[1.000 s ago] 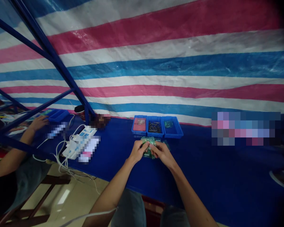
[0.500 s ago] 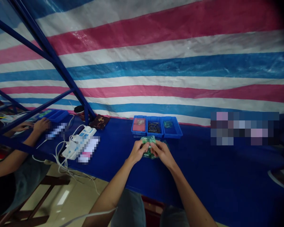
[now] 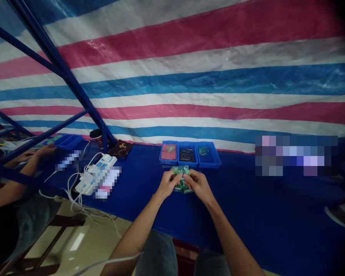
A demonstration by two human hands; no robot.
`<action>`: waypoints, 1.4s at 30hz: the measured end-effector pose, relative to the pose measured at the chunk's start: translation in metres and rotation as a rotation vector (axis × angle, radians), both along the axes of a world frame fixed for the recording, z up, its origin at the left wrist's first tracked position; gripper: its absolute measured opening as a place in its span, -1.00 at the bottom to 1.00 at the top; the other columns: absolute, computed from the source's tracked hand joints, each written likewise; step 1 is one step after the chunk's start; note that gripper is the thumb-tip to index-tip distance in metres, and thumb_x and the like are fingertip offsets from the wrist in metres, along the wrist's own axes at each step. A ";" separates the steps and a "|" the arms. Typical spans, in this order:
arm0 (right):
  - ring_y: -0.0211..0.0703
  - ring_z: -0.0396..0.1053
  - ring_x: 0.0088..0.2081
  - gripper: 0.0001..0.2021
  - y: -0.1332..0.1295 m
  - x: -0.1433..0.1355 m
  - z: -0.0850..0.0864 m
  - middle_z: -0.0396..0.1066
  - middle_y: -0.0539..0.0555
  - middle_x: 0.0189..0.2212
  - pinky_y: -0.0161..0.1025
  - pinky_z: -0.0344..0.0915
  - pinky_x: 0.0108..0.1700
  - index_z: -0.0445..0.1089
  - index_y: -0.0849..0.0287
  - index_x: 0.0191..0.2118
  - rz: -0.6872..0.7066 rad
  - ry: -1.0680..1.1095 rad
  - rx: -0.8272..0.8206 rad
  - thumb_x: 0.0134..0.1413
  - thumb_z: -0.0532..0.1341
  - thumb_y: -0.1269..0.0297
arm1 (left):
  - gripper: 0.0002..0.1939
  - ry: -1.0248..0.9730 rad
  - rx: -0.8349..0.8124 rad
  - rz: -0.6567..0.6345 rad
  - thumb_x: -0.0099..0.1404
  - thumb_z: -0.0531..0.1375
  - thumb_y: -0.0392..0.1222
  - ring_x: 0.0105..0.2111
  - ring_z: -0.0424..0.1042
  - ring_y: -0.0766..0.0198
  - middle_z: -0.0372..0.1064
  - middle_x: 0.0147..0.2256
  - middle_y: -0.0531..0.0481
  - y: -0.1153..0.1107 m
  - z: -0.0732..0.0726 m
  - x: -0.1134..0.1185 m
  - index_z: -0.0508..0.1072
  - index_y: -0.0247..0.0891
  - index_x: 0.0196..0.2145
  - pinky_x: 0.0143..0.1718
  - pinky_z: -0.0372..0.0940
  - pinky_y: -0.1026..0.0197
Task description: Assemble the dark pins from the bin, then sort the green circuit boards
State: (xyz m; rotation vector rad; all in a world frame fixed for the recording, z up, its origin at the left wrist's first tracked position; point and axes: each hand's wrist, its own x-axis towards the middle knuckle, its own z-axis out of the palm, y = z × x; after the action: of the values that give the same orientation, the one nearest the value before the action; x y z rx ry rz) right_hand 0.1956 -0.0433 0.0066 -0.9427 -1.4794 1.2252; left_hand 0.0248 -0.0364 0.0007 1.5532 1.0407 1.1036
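Between my two hands is a small clear plastic bag (image 3: 183, 188) with green contents, too small to make out. My left hand (image 3: 168, 183) is closed on its left side, thumb on top. From the right, my right hand (image 3: 198, 184) pinches the same bag, its thumb close to the left one. Just beyond stand three blue bins in a row. The left bin (image 3: 168, 166) holds a pink piece (image 3: 168, 155), the middle one dark, thin metal parts (image 3: 186, 155) like screws or nails, and the right bin (image 3: 215, 161) a small green item in clear plastic (image 3: 203, 151).
Left on the blue table (image 3: 247, 214) lie a white power strip (image 3: 87, 184) with tangled cables and a brown packet (image 3: 120, 148). A dark cup (image 3: 96, 135) stands by the blue metal frame (image 3: 83, 96). Another person's arm (image 3: 28, 168) works beside a blue tray (image 3: 69, 142).
My right hand has shifted slightly at the bag, and the bag's outline looks more compact. At the left, the other person's hand has drawn back from the tray.
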 end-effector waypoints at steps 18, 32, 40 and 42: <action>-0.31 0.18 -0.60 -0.58 -0.001 -0.003 0.005 0.27 -0.06 -0.60 -0.36 0.12 -0.54 0.30 0.18 -0.39 0.088 0.012 -0.044 0.19 0.21 -0.12 | -0.43 0.077 0.043 0.011 0.37 0.09 0.15 -0.58 0.18 0.38 0.20 -0.65 0.07 0.002 -0.001 -0.002 0.36 -0.36 -0.60 -0.47 0.08 0.30; -0.31 0.10 -0.61 -0.53 -0.005 -0.003 0.008 0.20 -0.05 -0.63 -0.34 0.04 -0.55 0.39 0.21 -0.43 0.025 -0.063 0.028 0.29 0.08 -0.10 | -0.50 -0.042 -0.042 -0.036 0.31 0.16 0.17 -0.56 0.23 0.36 0.27 -0.59 0.03 0.003 -0.002 0.001 0.40 -0.38 -0.49 -0.48 0.14 0.31; -0.33 0.10 -0.60 -0.58 -0.005 -0.004 0.007 0.17 -0.09 -0.64 -0.37 0.05 -0.55 0.28 0.18 -0.45 0.011 -0.012 0.016 0.24 0.16 -0.09 | -0.48 0.038 -0.044 -0.043 0.31 0.17 0.17 -0.60 0.20 0.38 0.24 -0.63 0.05 0.002 -0.001 0.000 0.37 -0.36 -0.57 -0.51 0.10 0.31; -0.33 0.09 -0.61 -0.57 -0.005 -0.003 0.009 0.14 -0.10 -0.66 -0.36 0.05 -0.55 0.27 0.18 -0.47 0.014 0.008 0.013 0.24 0.17 -0.07 | -0.48 0.044 -0.047 -0.052 0.32 0.16 0.16 -0.60 0.22 0.37 0.26 -0.64 0.05 0.002 -0.002 0.001 0.38 -0.36 -0.56 -0.51 0.11 0.31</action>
State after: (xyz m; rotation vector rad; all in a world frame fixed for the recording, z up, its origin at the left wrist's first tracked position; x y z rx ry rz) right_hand 0.1923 -0.0484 0.0154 -0.9199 -1.4883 1.2265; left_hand 0.0261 -0.0340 -0.0017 1.5640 1.0427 1.0071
